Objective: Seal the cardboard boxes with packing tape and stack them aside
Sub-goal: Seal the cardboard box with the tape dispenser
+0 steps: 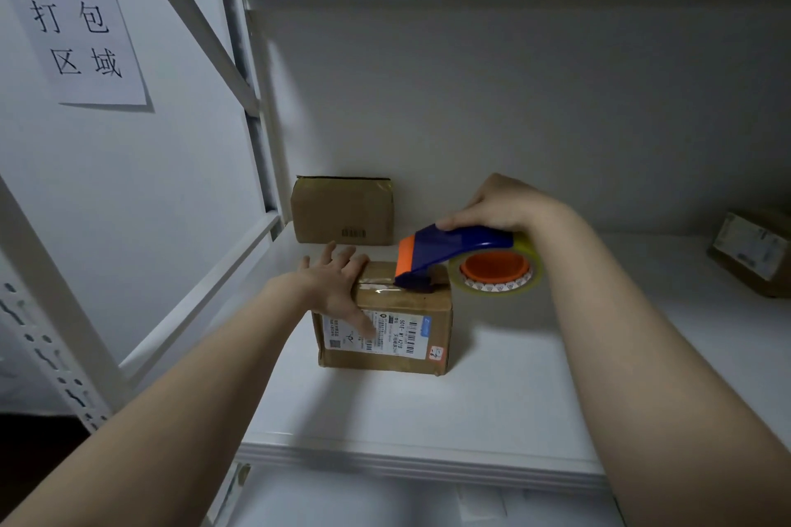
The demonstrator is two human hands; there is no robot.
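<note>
A small cardboard box (pixel 406 308) with a shipping label on its front stands on the white shelf (pixel 428 411). My left hand (pixel 338 287) presses on the box's top left corner, fingers spread, thumb down over the label. My right hand (pixel 501 205) grips a blue and orange tape dispenser (pixel 449 252) holding a clear tape roll with an orange core. The dispenser's nose touches the box top, where a strip of clear tape lies.
A second brown box (pixel 342 210) stands against the back wall at the left. A third labelled box (pixel 753 252) sits at the far right. A shelf post and brace run along the left, another shelf is overhead, and a paper sign (pixel 72 17) hangs on the left wall.
</note>
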